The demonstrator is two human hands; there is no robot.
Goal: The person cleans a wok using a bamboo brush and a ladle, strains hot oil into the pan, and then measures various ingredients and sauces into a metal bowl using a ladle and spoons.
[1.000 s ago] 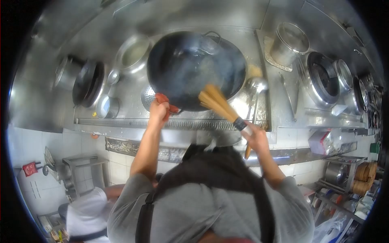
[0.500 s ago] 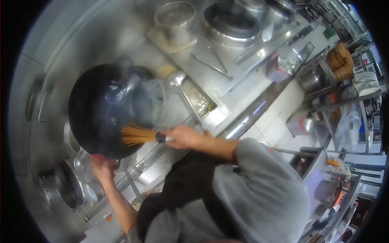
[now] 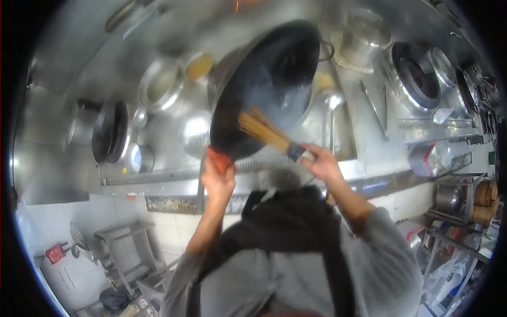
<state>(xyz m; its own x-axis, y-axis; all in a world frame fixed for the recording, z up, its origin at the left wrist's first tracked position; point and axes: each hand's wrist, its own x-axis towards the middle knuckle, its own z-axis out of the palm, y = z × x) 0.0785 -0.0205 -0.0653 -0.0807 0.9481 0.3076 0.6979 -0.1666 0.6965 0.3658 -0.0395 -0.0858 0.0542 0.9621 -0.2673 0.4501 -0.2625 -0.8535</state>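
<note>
A large black wok (image 3: 285, 63) is tilted up steeply on its side over the stove, its inside facing right. My left hand (image 3: 216, 182) is closed round a red cloth (image 3: 219, 161) at the wok's near edge, gripping the wok through it. The part of the wok under the cloth is hidden. In my right hand (image 3: 322, 165) is a bamboo wok brush (image 3: 264, 131), held by its dark-bound handle. Its bristles are inside the wok, near the lower side, and are blurred by motion.
Right of the wok lies a ladle (image 3: 331, 100) beside a steel pot (image 3: 366, 31), then tongs (image 3: 376, 108) and another burner (image 3: 417, 76). To the left are a perforated strainer (image 3: 198, 131), a steel pot (image 3: 161, 84), a bowl of yellow liquid (image 3: 199, 66) and stacked dark pans (image 3: 110, 132).
The view has swung round. The wok has gone from lying fairly flat to tilted steeply on its side, and the brush has shifted within it. Both hands keep their holds.
</note>
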